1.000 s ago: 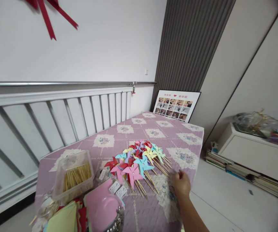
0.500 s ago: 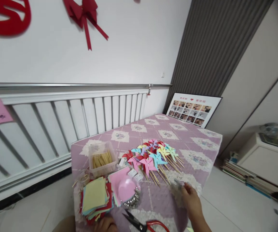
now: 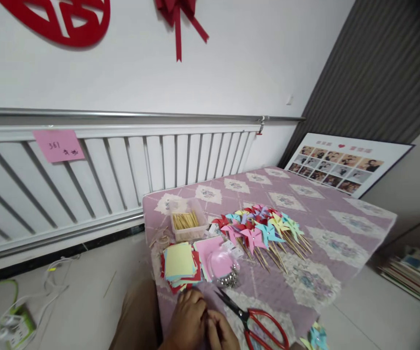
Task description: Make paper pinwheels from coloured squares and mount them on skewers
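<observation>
My left hand (image 3: 188, 316) and my right hand (image 3: 221, 331) meet at the table's front edge. Both have curled fingers, and whatever is between them is hidden. Just right of them lie open scissors (image 3: 246, 315) with red handles and dark blades. Beyond my left hand is a stack of coloured paper squares (image 3: 179, 261), pale yellow on top. Next to it, a clear round dish (image 3: 237, 277) with small silvery pieces rests on pink paper (image 3: 207, 249). Many colourful paper pinwheels (image 3: 255, 238) on wooden sticks lie piled farther back.
A clear plastic box (image 3: 202, 227) of wooden sticks stands at the table's left. The table has a purple patterned cloth (image 3: 315, 194). A radiator (image 3: 181, 155) runs along the wall. A photo board (image 3: 395, 154) leans at the back right. Another pinwheel (image 3: 317, 336) is low at right.
My right hand has come back from the right side of the table to meet my left hand. The view has turned left, so things appear farther right.
</observation>
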